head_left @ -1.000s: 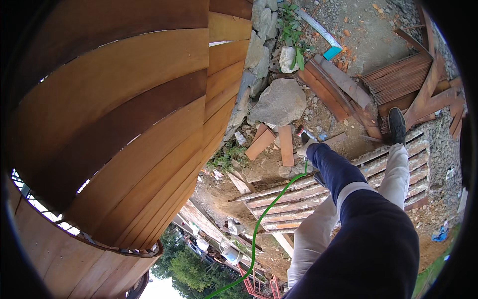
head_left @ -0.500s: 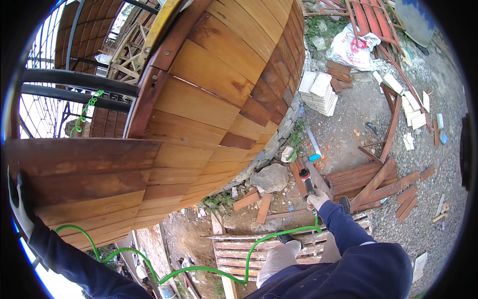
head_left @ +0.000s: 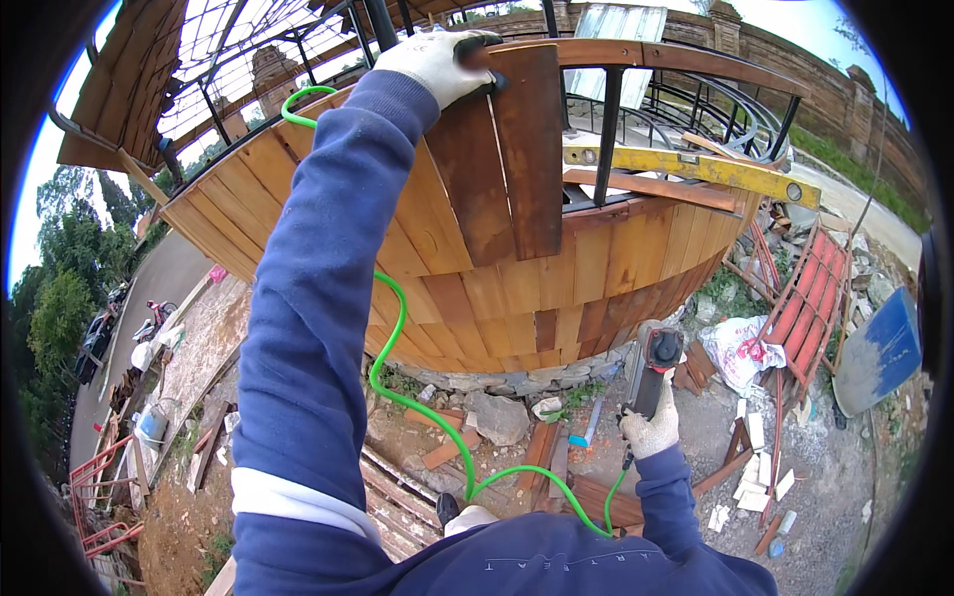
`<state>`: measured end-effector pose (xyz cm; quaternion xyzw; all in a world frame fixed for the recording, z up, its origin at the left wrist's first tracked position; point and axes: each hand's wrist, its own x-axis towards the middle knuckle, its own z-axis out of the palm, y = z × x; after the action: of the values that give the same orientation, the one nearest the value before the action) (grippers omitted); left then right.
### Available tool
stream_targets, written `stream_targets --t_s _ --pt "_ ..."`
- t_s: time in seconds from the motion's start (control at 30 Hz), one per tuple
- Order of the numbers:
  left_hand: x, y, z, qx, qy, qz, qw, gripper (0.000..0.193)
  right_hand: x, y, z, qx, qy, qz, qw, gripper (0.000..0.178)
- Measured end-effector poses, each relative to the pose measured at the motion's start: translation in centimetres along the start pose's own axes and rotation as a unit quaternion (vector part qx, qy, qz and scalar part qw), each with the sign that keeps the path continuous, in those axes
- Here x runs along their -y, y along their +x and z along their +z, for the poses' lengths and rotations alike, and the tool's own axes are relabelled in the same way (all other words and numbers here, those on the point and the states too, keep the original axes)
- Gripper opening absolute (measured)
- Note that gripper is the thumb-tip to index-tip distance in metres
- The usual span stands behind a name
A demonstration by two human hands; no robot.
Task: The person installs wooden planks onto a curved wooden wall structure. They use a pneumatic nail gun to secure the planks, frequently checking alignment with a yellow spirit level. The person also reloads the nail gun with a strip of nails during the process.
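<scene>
My left hand (head_left: 432,70), in a white and black work glove, is closed over the top edge of a dark brown wooden board (head_left: 534,149). That board stands upright against a curved wall of overlapping wooden shingles (head_left: 487,308). Part of my left fingertips is blurred. In my right hand (head_left: 651,425), also gloved, is a black and grey nail gun (head_left: 651,372), held lower down and apart from the wall. A coiled green air hose (head_left: 467,452) runs across my front near the gun and up past my left arm.
A yellow spirit level (head_left: 696,167) rests along the rail (head_left: 676,58) to the right of the board. Below lie stones (head_left: 499,419), loose planks, white tiles (head_left: 753,477) and a white sack (head_left: 733,353). A red metal frame (head_left: 810,298) and a blue wheelbarrow (head_left: 879,353) stand at right.
My view has swung up toward the wall's top. The nail gun has come up from low by my legs to in front of the wall; my left hand remains at the boards' upper edge.
</scene>
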<state>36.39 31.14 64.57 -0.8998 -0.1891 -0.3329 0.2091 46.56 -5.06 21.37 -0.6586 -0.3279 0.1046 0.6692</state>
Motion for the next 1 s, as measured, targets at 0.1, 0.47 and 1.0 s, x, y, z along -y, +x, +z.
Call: stream_targets --t_s 0.1,0.47,1.0 --pt "0.1 0.2 -0.2 -0.010 0.006 0.011 1.000 0.057 1.7 1.0 0.2 0.018 -0.069 -0.112 0.991 0.066" --pt "0.0 -0.3 -0.8 0.009 -0.005 0.007 1.000 0.056 5.5 7.1 7.9 0.104 0.003 -0.139 0.985 0.043" --pt "-1.7 -1.1 -2.7 0.003 -0.093 0.036 0.995 0.057 0.6 12.6 13.2 0.219 0.673 0.153 0.690 0.035"
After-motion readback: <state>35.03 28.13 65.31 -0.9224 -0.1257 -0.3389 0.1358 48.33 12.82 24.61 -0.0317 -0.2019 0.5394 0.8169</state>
